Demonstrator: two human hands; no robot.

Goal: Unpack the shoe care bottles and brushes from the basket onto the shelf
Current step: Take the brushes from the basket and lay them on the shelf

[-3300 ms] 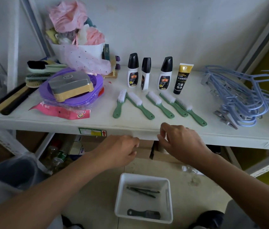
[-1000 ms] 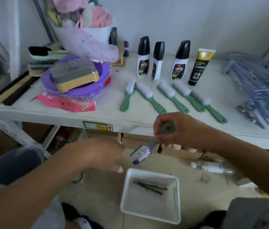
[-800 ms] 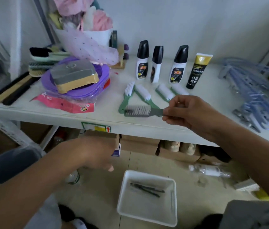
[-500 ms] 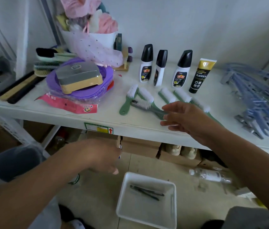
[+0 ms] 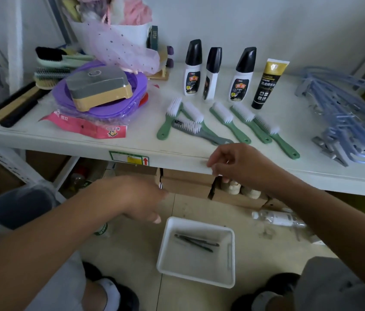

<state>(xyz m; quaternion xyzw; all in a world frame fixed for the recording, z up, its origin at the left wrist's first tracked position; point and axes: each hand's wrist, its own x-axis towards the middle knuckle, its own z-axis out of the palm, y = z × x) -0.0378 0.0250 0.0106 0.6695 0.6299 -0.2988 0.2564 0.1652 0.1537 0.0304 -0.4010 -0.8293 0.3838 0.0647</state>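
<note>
On the white shelf (image 5: 199, 158) stand three white bottles with black caps (image 5: 192, 70) and a black-and-gold tube (image 5: 266, 86). In front of them lie several green brushes (image 5: 228, 122), and a grey brush (image 5: 199, 132) rests across two of them. My right hand (image 5: 242, 164) hovers at the shelf's front edge just below the grey brush's handle, fingers loosely curled, holding nothing. My left hand (image 5: 136, 198) hangs below the shelf, empty. The white basket (image 5: 231, 254) sits on the floor with thin dark tools (image 5: 196, 241) inside.
A purple plate stack with a grey-and-tan box (image 5: 101, 90), a pink packet, a wrapped bouquet and brushes fill the shelf's left. Blue hangers (image 5: 352, 122) are piled on the right. Cardboard boxes sit under the shelf; a plastic bottle (image 5: 278, 218) lies on the floor.
My right hand lifted the grey brush from the basket, laid it across the green brushes on the shelf, let go and drew back to the shelf edge. The left hand stayed low.
</note>
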